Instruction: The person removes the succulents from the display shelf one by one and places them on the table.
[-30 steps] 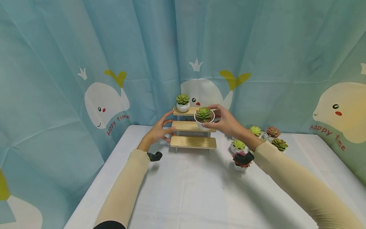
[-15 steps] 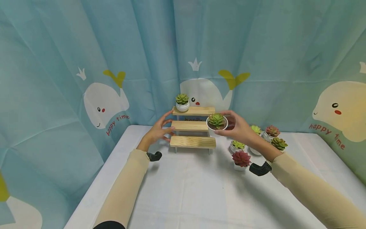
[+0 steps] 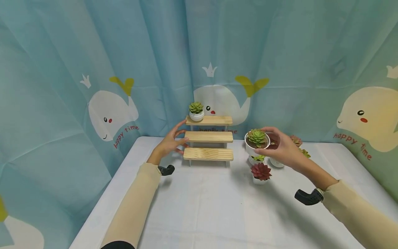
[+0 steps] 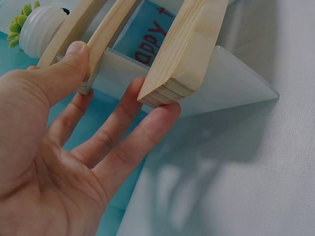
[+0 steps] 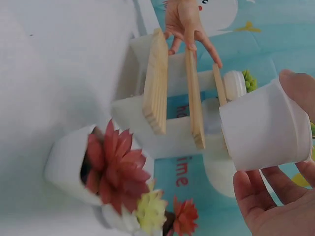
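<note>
My right hand (image 3: 286,149) holds a white potted succulent (image 3: 257,139) with green leaves, thumb and fingers on opposite sides of the pot. In the head view it overlaps the plants standing at the right. The right wrist view shows the smooth white pot (image 5: 266,129) tilted. At the stand's left end, my left hand (image 3: 167,144) grips the three-tier wooden stand (image 3: 209,137). Its thumb lies on the middle board, with other fingertips at the ends of the boards in the left wrist view. Another green succulent (image 3: 196,111) in a white pot sits on the top board's left end.
Right of the stand, a red succulent (image 3: 261,172) in a white pot stands at the front of a group. Behind it are several more potted succulents, partly hidden by my right hand. A blue curtain (image 3: 149,69) hangs behind the white-covered table (image 3: 192,207).
My right hand has carried the green succulent from the stand's upper right end, rightward and slightly down, to over the plant group. The left hand has stayed at the stand.
</note>
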